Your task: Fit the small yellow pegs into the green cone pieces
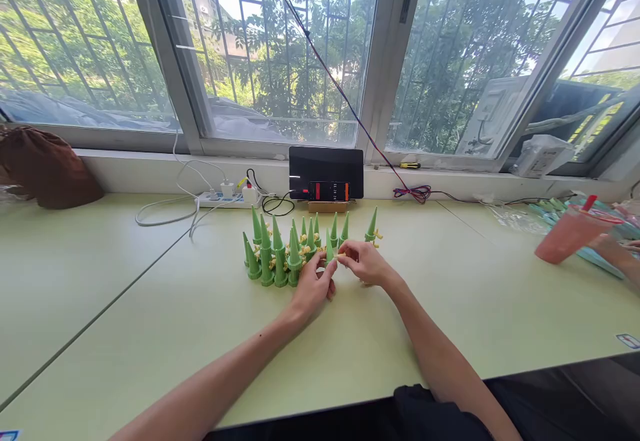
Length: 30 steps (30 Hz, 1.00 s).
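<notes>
My left hand [314,286] is closed around the lower part of a light green cone [329,246], which points upward. At the cone's right side, the fingertips of my right hand [369,264] pinch a small pale yellow piece [341,255]; its exact shape is too small to make out. Close by on the left stands a cluster of green cones [266,254], several on stepped round bases, with small yellow pieces [303,249] among them. Just beyond my right hand, another green cone [371,224] stands apart with yellow bits [378,235] at its base.
A phone [330,191] leans before a black tablet [300,161] at the window wall. Cables run from a power strip [205,199]. A red cup [570,231] and another person's hand [613,248] are at right, a brown bag [50,168] at far left.
</notes>
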Available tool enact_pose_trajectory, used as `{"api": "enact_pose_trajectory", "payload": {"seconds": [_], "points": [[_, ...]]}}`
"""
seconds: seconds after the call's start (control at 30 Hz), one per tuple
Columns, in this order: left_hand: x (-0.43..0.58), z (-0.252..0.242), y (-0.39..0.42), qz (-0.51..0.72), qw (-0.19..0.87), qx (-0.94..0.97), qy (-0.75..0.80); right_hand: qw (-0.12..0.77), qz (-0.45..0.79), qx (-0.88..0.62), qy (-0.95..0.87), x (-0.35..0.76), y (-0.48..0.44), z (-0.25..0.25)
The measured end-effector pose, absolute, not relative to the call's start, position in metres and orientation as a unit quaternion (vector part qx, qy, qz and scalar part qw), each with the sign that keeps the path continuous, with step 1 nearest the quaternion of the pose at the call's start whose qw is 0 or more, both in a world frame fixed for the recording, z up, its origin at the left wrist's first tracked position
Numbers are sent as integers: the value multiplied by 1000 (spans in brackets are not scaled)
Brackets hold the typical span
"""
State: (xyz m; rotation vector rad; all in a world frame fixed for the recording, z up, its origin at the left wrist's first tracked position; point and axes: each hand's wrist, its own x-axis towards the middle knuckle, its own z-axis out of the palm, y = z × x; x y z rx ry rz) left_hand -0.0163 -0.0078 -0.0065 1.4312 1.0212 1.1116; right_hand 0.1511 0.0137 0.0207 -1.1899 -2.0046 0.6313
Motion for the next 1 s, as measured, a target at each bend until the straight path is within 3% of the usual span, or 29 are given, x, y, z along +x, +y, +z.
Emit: {"api": "enact_pose_trajectory", "payload": {"seconds": [1.0], "points": [[-18,-4,-8,458,534,573,420,368,281,-431,-774,155,10,27]]}}
